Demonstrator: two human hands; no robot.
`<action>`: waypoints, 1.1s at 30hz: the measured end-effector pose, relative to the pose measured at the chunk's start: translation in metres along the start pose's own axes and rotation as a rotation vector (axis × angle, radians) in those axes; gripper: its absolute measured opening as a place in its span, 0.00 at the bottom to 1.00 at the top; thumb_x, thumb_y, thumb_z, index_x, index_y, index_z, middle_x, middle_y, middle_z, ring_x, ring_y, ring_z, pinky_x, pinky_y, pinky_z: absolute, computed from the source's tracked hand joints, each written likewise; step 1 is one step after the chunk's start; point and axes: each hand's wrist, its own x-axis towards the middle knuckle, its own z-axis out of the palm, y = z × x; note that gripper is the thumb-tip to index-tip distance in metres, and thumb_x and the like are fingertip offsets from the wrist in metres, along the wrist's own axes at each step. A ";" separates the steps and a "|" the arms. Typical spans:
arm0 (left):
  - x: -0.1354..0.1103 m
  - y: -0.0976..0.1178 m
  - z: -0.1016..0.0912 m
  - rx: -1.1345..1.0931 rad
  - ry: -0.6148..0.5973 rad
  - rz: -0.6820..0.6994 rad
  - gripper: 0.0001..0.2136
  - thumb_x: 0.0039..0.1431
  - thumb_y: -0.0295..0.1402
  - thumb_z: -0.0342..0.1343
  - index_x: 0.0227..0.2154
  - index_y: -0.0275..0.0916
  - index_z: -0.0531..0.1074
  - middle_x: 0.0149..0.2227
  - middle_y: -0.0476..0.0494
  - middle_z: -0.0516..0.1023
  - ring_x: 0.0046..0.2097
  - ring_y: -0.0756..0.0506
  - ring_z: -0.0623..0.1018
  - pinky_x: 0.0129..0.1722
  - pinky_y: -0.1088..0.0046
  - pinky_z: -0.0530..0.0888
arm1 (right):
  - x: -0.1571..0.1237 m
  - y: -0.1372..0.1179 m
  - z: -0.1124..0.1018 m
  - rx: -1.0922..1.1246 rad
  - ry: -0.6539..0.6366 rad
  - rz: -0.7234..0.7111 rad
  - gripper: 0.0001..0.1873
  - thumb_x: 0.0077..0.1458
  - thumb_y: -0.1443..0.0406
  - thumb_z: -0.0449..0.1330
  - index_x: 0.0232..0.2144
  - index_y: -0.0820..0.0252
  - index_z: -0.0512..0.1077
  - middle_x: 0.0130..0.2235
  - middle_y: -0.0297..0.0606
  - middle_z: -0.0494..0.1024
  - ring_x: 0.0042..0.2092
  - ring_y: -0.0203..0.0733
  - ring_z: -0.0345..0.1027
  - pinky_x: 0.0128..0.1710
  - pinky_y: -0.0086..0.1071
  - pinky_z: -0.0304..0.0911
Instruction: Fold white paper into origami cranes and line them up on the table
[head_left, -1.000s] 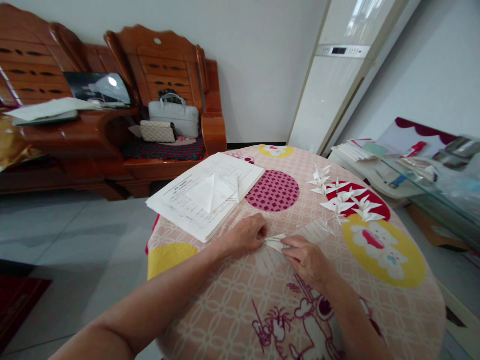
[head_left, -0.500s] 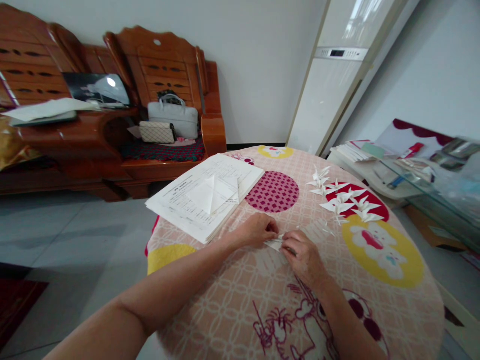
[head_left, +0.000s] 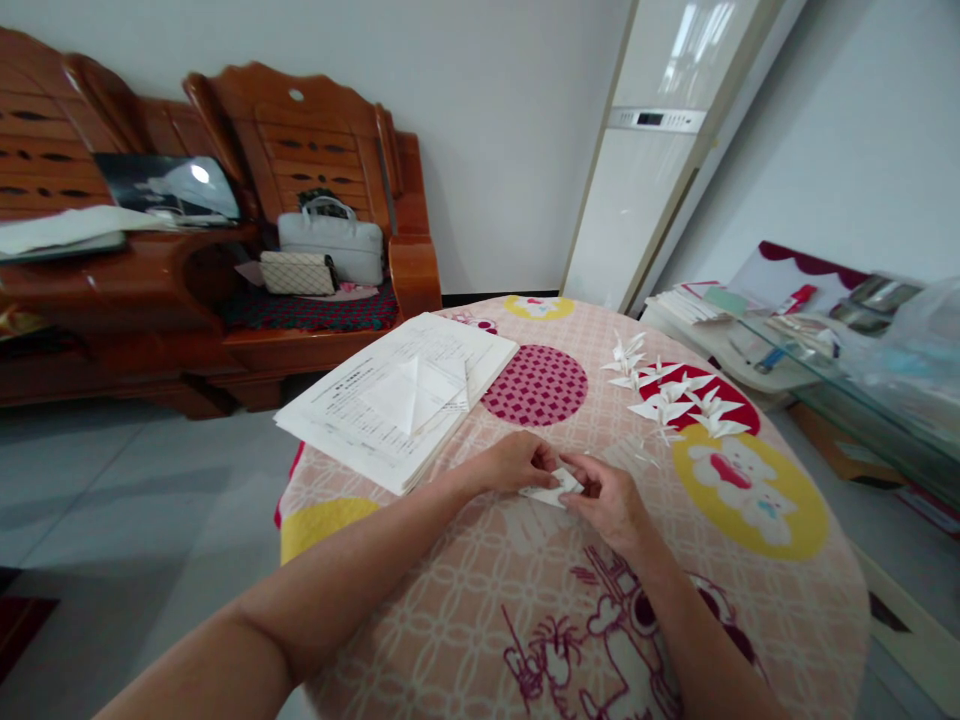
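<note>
A small piece of folded white paper [head_left: 553,489] lies between my hands, just above the patterned tablecloth [head_left: 450,570]. My left hand [head_left: 521,462] pinches its left and upper side with the fingers curled. On the right, my right hand [head_left: 606,498] grips the paper's other edge between thumb and fingers. Faint print shows on the paper. Beyond my right hand stand several white folded paper cranes [head_left: 671,398]. To the upper left rests a stack of printed sheets [head_left: 352,420], with a creased square of white paper [head_left: 420,395] on top.
A glass-topped side table [head_left: 862,370] with papers and plastic bags stands at the right. Behind the round table are a carved wooden chair [head_left: 300,130] with a grey handbag [head_left: 330,245] and a tall white air conditioner [head_left: 637,190]. A laptop [head_left: 169,188] sits at the left.
More of the folded paper's surface shows between my fingers now. My right hand has turned a little, its fingers spread further along the edge. The view has shifted slightly to the right.
</note>
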 end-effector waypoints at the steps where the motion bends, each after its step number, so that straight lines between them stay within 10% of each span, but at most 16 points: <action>1: -0.001 0.000 0.001 -0.092 -0.010 -0.010 0.10 0.44 0.35 0.62 0.25 0.33 0.72 0.20 0.54 0.69 0.23 0.55 0.65 0.23 0.79 0.59 | 0.000 -0.001 -0.001 0.088 0.001 0.030 0.27 0.43 0.68 0.65 0.50 0.60 0.72 0.30 0.34 0.78 0.30 0.39 0.70 0.31 0.32 0.66; 10: -0.009 0.009 0.009 -0.519 -0.110 -0.102 0.19 0.38 0.43 0.69 0.25 0.32 0.71 0.20 0.51 0.71 0.21 0.53 0.70 0.21 0.79 0.66 | 0.001 -0.012 -0.002 0.557 0.161 0.118 0.29 0.40 0.64 0.69 0.47 0.61 0.72 0.24 0.29 0.75 0.23 0.35 0.66 0.20 0.26 0.59; 33: -0.013 0.004 0.021 -0.380 0.021 -0.064 0.17 0.41 0.43 0.66 0.23 0.32 0.72 0.17 0.51 0.71 0.19 0.53 0.69 0.19 0.79 0.64 | -0.001 -0.014 0.003 0.472 0.207 0.022 0.21 0.42 0.63 0.69 0.41 0.59 0.75 0.31 0.37 0.81 0.30 0.41 0.74 0.30 0.33 0.71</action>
